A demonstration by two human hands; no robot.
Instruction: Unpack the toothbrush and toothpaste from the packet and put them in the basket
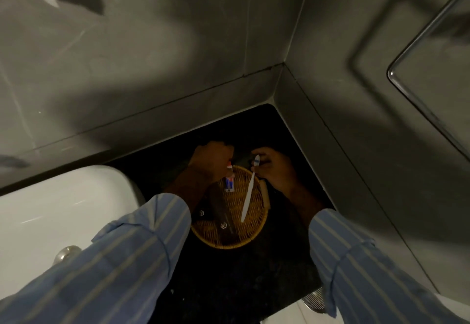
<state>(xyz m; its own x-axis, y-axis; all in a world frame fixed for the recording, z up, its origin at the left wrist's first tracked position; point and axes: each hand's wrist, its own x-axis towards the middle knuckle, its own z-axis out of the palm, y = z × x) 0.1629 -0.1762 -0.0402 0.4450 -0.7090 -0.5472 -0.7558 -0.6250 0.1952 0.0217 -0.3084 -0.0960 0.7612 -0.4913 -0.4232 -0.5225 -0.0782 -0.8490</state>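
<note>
On dark corner counter, hands gripping toothpaste and toothbrush over basket.

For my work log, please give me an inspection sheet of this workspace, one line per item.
Surface: dark countertop in a grey wall corner.
Job's things: wicker basket; toothpaste and toothbrush over it, both held.
Clutter: dark packets in the basket.
Hands: left hand grips the toothpaste; right hand grips the toothbrush near its head.
Cables: nothing seen.
Surroundings: white basin at left, metal rail on the right wall.
</note>
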